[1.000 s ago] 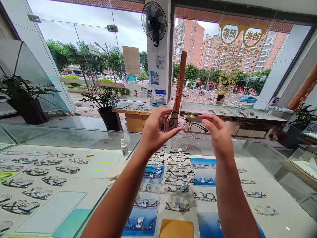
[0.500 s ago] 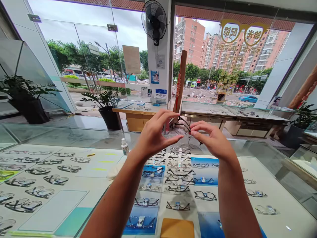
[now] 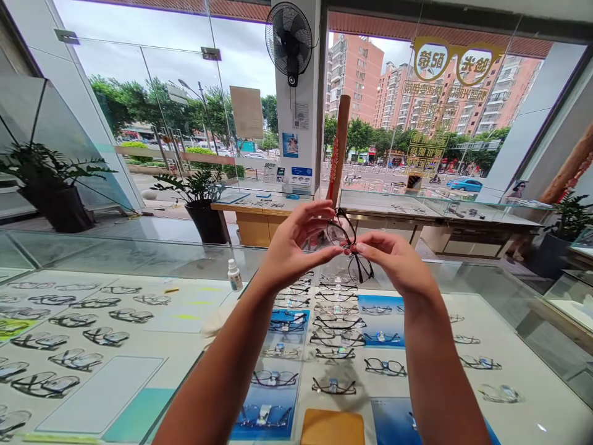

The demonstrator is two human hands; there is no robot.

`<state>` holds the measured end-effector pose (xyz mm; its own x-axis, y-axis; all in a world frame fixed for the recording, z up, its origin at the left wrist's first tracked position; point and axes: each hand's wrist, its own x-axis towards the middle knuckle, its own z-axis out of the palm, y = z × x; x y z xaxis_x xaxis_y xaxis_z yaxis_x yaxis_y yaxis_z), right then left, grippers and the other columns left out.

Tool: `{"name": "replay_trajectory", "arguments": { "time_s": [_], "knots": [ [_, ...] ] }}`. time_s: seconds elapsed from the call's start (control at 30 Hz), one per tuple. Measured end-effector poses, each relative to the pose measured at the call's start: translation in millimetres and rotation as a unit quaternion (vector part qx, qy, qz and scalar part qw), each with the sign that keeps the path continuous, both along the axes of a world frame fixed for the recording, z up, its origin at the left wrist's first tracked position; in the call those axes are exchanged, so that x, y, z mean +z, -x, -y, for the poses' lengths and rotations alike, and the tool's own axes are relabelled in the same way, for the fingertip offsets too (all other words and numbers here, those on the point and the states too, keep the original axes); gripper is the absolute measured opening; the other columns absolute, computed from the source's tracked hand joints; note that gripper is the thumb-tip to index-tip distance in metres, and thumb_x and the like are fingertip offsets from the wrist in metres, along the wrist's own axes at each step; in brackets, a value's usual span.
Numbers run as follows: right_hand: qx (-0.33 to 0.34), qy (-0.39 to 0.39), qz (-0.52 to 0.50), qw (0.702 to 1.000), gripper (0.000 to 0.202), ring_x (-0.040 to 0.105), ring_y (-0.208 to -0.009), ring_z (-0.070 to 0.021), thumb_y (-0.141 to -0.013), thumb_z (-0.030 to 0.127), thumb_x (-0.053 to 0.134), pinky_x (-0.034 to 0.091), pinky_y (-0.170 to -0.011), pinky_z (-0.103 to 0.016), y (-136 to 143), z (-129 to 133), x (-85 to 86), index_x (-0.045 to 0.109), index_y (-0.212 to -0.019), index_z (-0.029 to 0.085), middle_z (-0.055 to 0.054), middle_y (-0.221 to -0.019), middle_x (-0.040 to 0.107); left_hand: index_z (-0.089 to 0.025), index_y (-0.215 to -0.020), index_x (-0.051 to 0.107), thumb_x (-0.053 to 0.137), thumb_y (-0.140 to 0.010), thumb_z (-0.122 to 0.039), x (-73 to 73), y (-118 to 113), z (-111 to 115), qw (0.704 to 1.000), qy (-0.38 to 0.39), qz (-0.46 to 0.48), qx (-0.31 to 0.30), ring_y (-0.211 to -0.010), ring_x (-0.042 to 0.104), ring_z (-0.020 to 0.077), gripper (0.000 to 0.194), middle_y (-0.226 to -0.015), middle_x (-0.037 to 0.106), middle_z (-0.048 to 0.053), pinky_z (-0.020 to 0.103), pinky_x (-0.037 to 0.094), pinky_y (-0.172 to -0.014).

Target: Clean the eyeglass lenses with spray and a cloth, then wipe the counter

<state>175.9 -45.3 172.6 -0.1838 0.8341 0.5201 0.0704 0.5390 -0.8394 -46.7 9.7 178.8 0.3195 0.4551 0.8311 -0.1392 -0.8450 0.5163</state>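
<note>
Above the display counter, a pair of dark-rimmed eyeglasses [image 3: 354,246] is held up at a slant, one lens at upper left and the other at lower right. My right hand [image 3: 391,258] pinches it near the bridge between thumb and fingers. From the other side, my left hand [image 3: 296,244] has its thumb at the bridge and its curled fingers by the upper lens, partly behind it. Below, rows of eyeglasses [image 3: 338,337] lie in the glass counter. A small white bottle [image 3: 234,275] stands left of my left forearm.
The glass counter [image 3: 185,250] spans the width before me. A brown pad [image 3: 332,426] lies at its near edge. Farther off are another display case [image 3: 393,207], potted plants [image 3: 204,216], a wooden post [image 3: 341,142] and a wall fan [image 3: 288,40].
The eyeglasses have turned so that their lenses show more toward me. My left thumb has come to the bridge, and its fingers have left the temple end. My right hand stays nearly in place.
</note>
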Motion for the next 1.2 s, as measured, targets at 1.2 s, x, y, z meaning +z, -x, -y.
{"name": "replay_trajectory", "arguments": {
  "time_s": [1.2],
  "knots": [
    [-0.274,-0.176,0.078,0.942,0.065,0.039,-0.052,-0.015,-0.112,0.067,0.039,0.024,-0.055,-0.033,35,12,-35.2,0.049,-0.065,0.022,0.001,-0.055,0.044,-0.021,-0.093,0.083,0.066,-0.094,-0.033,-79.6,96,43,0.802,0.109,-0.5,0.307,-0.071,0.063,0.0196,0.02,-0.081,0.076,0.005,0.029,0.033,-0.061]
  ]
}}
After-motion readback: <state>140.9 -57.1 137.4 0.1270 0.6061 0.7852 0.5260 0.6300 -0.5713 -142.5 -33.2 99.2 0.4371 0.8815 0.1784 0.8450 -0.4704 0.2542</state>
